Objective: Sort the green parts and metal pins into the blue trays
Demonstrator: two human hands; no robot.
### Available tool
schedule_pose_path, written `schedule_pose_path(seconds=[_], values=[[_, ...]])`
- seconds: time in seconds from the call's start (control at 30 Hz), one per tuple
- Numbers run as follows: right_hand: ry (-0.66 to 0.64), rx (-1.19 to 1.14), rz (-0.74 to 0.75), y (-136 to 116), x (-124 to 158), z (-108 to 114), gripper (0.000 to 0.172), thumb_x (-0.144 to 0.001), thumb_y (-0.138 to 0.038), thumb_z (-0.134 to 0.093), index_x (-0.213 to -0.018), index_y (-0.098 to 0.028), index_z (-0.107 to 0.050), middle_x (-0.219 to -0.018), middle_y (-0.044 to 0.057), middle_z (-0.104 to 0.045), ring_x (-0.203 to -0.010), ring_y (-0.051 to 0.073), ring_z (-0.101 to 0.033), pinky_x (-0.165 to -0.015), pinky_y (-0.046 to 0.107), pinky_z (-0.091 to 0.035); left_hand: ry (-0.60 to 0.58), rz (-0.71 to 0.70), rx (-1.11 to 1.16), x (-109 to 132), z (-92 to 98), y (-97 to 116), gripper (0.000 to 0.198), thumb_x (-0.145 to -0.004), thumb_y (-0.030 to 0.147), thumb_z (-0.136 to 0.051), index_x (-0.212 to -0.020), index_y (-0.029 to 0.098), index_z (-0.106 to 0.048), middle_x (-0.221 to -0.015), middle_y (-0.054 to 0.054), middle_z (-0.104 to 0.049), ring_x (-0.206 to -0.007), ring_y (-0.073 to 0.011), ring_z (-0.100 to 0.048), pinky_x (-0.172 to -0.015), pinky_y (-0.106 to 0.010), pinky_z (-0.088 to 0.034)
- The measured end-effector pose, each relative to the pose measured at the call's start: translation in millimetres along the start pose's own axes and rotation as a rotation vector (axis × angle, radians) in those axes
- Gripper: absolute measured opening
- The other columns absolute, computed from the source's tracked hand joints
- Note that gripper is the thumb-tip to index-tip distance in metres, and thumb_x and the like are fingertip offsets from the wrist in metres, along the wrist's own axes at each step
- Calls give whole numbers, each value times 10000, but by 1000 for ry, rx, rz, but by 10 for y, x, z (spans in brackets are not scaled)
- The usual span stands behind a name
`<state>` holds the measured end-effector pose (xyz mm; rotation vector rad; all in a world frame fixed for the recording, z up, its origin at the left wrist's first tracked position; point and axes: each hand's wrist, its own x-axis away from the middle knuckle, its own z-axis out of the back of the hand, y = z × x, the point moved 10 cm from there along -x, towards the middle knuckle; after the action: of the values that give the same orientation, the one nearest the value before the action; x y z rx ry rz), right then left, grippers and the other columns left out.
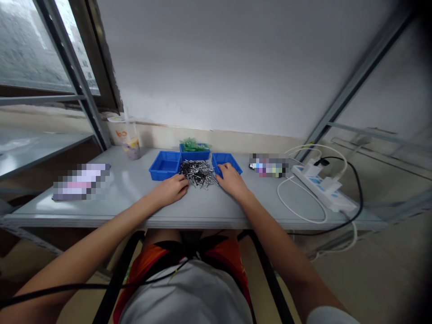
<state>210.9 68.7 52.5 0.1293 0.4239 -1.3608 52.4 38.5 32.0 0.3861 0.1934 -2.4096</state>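
Note:
A heap of slim metal fasteners (pixel 200 173), dark and silver, lies on the grey table between my hands; they look like screws or nails. My left hand (pixel 173 189) rests at the heap's left edge, its fingers loosely bent and holding nothing that I can see. On the other side, my right hand (pixel 233 181) lies at the heap's right edge, thumb and fingers apart, in front of the right blue tray (pixel 225 158). Another blue tray (pixel 164 165) stands to the left with its inside bare. Behind the heap, a third blue tray (pixel 195 155) contains green plastic pieces (pixel 192 145).
A plastic drink cup with a straw (pixel 131 143) stands at the back left. One blurred phone-like device (pixel 81 182) lies at the left, another (pixel 268 166) at the right. A white power strip (pixel 324 189) with plugs and looping cables occupies the right end of the table (pixel 202 209).

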Motion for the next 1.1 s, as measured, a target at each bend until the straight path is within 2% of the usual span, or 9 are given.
schedule_pose_path(seconds=[0.17, 0.5, 0.57, 0.67, 0.77, 0.83, 0.97, 1.03, 1.1], values=[[12, -25, -3, -15, -3, 18, 378, -880, -275, -420, -1208, -119, -526, -1181, 150, -518, -1090, 252, -513, -913, 346, -412, -4, 13, 14, -3, -20, -28, 211, -889, 195, -412, -954, 154, -609, -914, -80, -571, -856, -188, -559, -777, -299, -468], [7, -134, 108, -154, 3, -12, 380, -890, -278, -416, -1237, -166, -524, -1203, 103, -531, -1097, 204, -518, -964, 316, -386, 16, 0, 107, -8, -37, -70, 225, -875, 136, -422, -973, 156, -623, -925, -77, -594, -865, -174, -576, -805, -288, -465], [44, -137, 78, -128, -1, 30, 358, -887, -273, -420, -1204, -171, -548, -1220, 102, -525, -1102, 207, -514, -961, 320, -385, 14, -4, 114, -13, -40, -71, 221, -875, 130, -423, -951, 153, -629, -909, -76, -595, -851, -171, -578, -796, -286, -466], [171, -127, 27, -85, 11, 184, 327, -885, -268, -415, -1142, -160, -584, -1178, 106, -545, -1083, 214, -514, -947, 318, -384, 15, -1, 121, -17, -41, -77, 227, -885, 129, -412, -935, 147, -632, -902, -79, -594, -847, -171, -580, -793, -285, -467], [258, -145, 68, -160, 48, 315, 296, -891, -262, -399, -1077, -157, -604, -1085, 101, -579, -1025, 202, -527, -904, 298, -387, 14, 7, 126, -16, -43, -91, 229, -887, 132, -407, -950, 146, -627, -918, -77, -587, -858, -169, -582, -806, -281, -463], [159, -197, 180, -313, 60, 242, 253, -883, -242, -413, -1005, -162, -620, -979, 77, -611, -913, 172, -554, -821, 269, -402, 22, 31, 109, -13, -38, -118, 222, -882, 136, -416, -975, 146, -618, -936, -76, -578, -863, -169, -582, -808, -280, -462], [-267, -292, 416, -655, 196, -163, 157, -837, -213, -490, -865, -172, -639, -748, 7, -624, -673, 117, -536, -633, 221, -370, 33, 67, 39, -5, -24, -159, 214, -889, 171, -417, -969, 144, -613, -924, -79, -571, -834, -176, -584, -775, -287, -467], [-336, -307, 462, -720, 250, -244, 133, -823, -227, -523, -838, -171, -642, -737, 4, -616, -679, 118, -532, -637, 219, -368, 23, 72, 6, -4, -28, -166, 217, -898, 189, -408, -951, 148, -615, -906, -75, -577, -815, -177, -584, -747, -285, -468], [-317, -320, 487, -742, 260, -244, 131, -821, -247, -541, -846, -169, -643, -789, 18, -613, -743, 130, -541, -690, 230, -388, 9, 78, -19, -3, -38, -175, 219, -901, 195, -405, -943, 155, -616, -887, -72, -585, -805, -177, -585, -724, -279, -466]])
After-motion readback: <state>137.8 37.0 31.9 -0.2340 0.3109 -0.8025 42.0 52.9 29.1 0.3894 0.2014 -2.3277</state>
